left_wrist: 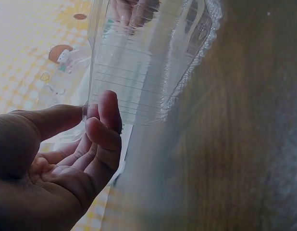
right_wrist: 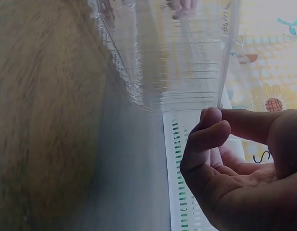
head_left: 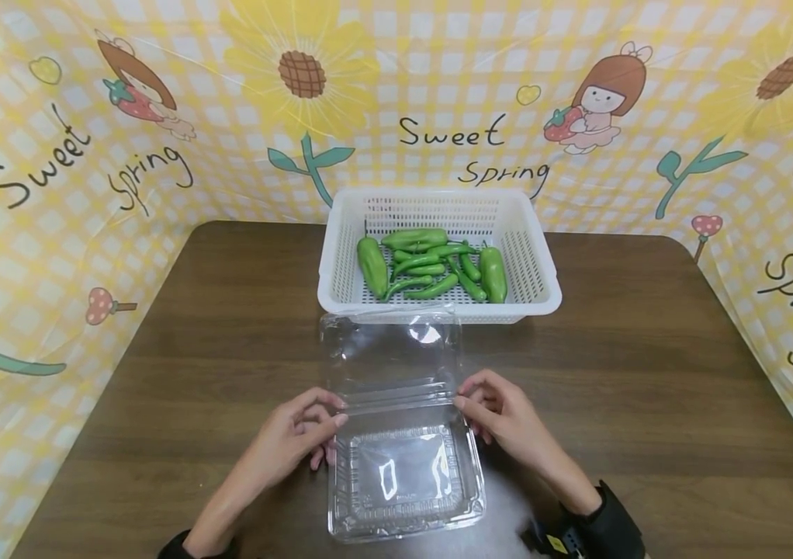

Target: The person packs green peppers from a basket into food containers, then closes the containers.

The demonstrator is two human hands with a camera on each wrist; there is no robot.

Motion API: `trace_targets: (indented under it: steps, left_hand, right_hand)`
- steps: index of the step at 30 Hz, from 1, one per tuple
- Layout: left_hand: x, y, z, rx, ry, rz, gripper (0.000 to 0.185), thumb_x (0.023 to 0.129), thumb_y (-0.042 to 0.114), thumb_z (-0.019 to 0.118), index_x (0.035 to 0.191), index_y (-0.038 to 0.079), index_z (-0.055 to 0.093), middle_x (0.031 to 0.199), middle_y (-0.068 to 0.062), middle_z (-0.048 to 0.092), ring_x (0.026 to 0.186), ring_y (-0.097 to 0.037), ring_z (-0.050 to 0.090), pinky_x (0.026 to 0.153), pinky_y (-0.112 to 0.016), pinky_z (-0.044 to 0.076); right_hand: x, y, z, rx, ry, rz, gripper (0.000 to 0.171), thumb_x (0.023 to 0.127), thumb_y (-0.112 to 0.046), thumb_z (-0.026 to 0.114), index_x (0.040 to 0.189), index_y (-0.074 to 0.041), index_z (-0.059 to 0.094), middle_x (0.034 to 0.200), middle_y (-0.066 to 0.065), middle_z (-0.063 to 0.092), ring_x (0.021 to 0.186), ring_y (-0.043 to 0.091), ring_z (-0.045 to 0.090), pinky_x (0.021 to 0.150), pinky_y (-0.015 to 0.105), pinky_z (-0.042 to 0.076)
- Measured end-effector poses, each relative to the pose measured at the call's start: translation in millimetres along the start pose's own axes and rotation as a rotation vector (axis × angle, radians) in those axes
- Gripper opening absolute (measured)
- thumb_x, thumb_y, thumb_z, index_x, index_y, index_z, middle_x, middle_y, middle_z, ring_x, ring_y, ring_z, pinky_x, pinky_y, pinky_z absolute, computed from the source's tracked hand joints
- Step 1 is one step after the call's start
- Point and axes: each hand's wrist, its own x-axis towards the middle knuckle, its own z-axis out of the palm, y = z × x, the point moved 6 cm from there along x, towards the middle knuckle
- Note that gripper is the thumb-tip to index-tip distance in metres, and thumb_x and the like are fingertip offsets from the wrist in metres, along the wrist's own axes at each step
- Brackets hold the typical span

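"What's being held down there?"

"The left grip (head_left: 292,437), just left of lower centre, pinches one side of a clear plastic box (head_left: 403,470) at the rim. The right grip (head_left: 508,421) pinches the opposite side, both close to the hinge (head_left: 399,401)."

"And the box itself?"

"Lower centre of the frame, its tray toward the bottom edge and its lid (head_left: 393,357) folded back toward the middle. Whether the tray rests fully on the counter (head_left: 648,349), I can't tell."

"Looks as if it weighs next to nothing."

"I'd say so. Thin, springy stuff: stiffer along the rim, but the walls would probably dent or crack under a hard squeeze. Smooth and shiny too, so I'd expect it to slide easily."

"Where would you take it, then?"

"By the rim, lightly, one grip each side, just as here. I'd put no strain on the hinge; that crease looks the likeliest place to tear."

"And further out?"

"A white basket (head_left: 539,283) at upper centre, the lid's far edge overlapping its front; I can't tell whether they touch. Green peppers (head_left: 433,289) lie in it, and a yellow checked cloth (head_left: 424,85) hangs behind."
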Motion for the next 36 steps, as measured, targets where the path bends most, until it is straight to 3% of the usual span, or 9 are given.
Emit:
trace_targets:
  steps: [28,36]
  left_hand:
    - [-9.7,-3.7,-33.6,0.035,0.113,0.061,0.024,0.099,0.016,0.061,0.115,-0.002,0.059,0.072,-0.021,0.063,0.051,-0.026,0.062,0.045,-0.035,0.053]
    - [-12.3,-6.6,-42.6,0.037,0.143,0.035,0.025,0.099,0.018,0.062,0.117,0.0,0.061,0.073,-0.019,0.065,0.052,-0.027,0.062,0.047,-0.035,0.054]
  right_hand:
    - [28.2,-10.6,27.2,0.0,-0.018,-0.066,0.018,0.092,-0.007,0.068,0.105,0.002,0.059,0.075,0.016,0.063,0.051,0.012,0.052,0.041,0.029,0.048]
    - [35.0,-15.7,34.4,-0.007,-0.02,-0.075,0.017,0.094,-0.008,0.067,0.106,0.0,0.059,0.076,0.016,0.064,0.052,0.02,0.054,0.041,0.026,0.047]
